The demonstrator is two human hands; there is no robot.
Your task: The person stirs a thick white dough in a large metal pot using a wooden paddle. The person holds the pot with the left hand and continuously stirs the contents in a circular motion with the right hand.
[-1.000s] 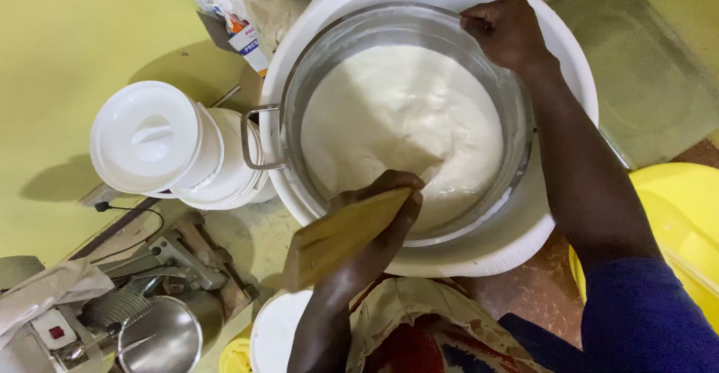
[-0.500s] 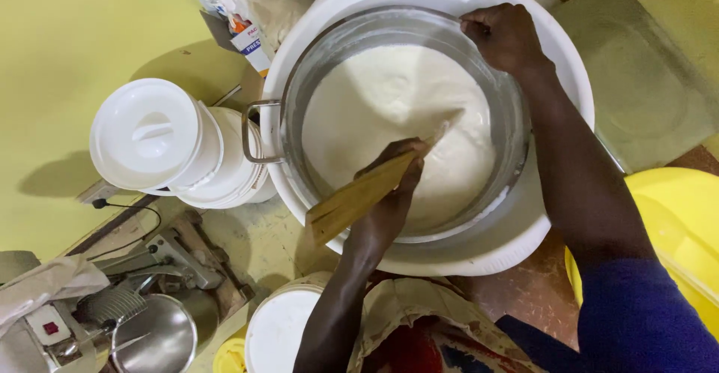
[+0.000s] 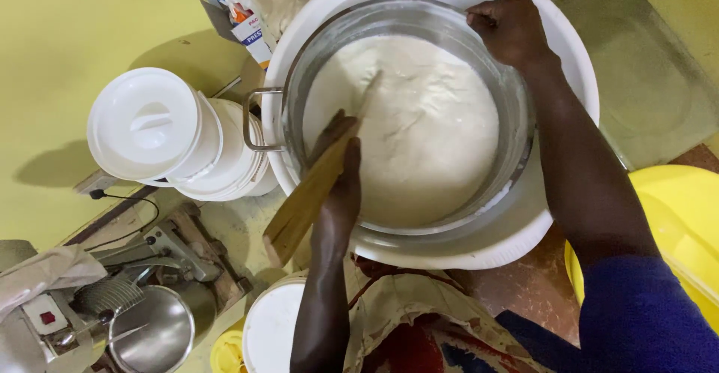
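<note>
A steel pot full of thick white batter sits inside a large white basin. My left hand is closed on a flat wooden paddle, whose tip dips into the batter at the pot's left side. The paddle's broad end sticks out over the pot rim toward me. My right hand grips the pot's far rim at the upper right.
A white lidded bucket stands left of the basin. A yellow plastic bowl lies at right, a grey tray behind it. A small steel cup, a white lid and packets crowd the yellow surface.
My left hand has swung the paddle from the pot's near rim across to its left side. The right hand has stayed on the far rim.
</note>
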